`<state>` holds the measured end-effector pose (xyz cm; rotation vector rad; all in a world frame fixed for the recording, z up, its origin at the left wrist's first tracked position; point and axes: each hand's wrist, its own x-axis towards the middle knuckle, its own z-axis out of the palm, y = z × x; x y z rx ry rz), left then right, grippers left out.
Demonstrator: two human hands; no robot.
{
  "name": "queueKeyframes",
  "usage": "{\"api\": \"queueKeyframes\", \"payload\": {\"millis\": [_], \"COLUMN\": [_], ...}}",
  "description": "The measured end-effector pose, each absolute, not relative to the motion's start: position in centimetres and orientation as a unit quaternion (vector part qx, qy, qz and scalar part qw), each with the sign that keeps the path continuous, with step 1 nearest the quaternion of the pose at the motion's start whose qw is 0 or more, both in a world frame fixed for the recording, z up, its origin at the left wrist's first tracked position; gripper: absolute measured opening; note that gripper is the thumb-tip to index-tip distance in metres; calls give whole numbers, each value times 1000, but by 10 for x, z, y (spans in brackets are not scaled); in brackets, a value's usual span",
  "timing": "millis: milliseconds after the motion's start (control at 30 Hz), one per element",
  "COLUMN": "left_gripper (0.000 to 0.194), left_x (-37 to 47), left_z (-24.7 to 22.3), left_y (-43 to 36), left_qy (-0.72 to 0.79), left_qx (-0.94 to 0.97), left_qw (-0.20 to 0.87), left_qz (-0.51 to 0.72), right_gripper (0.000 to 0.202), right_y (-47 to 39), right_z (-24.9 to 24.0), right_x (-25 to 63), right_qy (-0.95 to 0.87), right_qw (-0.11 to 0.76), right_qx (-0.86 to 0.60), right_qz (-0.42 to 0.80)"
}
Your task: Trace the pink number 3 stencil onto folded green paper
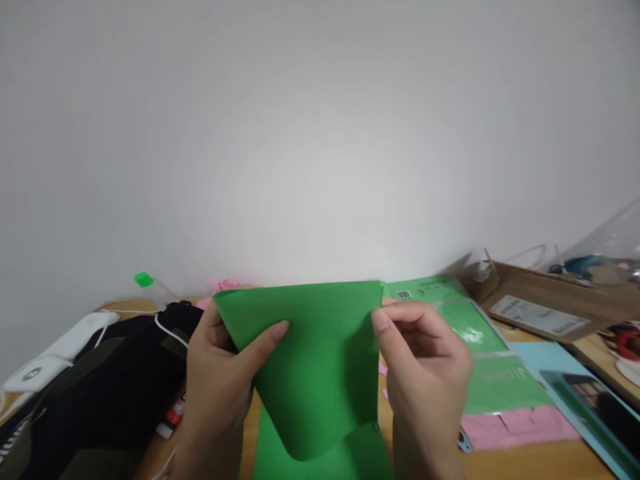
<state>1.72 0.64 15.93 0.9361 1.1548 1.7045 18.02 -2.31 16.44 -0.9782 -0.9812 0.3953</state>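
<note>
A sheet of green paper [320, 360] is held up in front of me, bent over so that its lower part curves round. My left hand [225, 360] grips its left side, with the thumb lying on the front face and the fingers behind. At the right edge, near the top corner, my right hand [425, 353] pinches the paper between thumb and fingers. Below it more green paper [280, 453] shows over the table; I cannot tell whether it is the same sheet.
To the left lie a dark bag [115, 387] and a white power strip [60, 353]. On the right are a green plastic packet [480, 340], pink paper [520, 428], an opened cardboard box [540, 300], light blue paper [535, 357] and a dark phone-like object [595, 407]. A wall [320, 133] stands behind.
</note>
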Motion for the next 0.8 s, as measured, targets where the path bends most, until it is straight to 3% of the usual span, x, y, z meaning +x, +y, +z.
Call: {"api": "queueKeyframes", "payload": {"millis": [300,800], "left_gripper": [48,48], "left_x": [21,20], "left_z": [160,164], "left_y": [4,0], "left_qy": [469,485], "left_qx": [352,367], "left_qw": [404,400], "left_qz": [702,686], "right_gripper": [9,7], "right_y": [-25,-27], "right_z": [166,161], "right_x": [176,173], "right_qy": [-443,-439], "right_qw": [736,761], "right_qx": [-459,-462], "right_qz": [226,117]}}
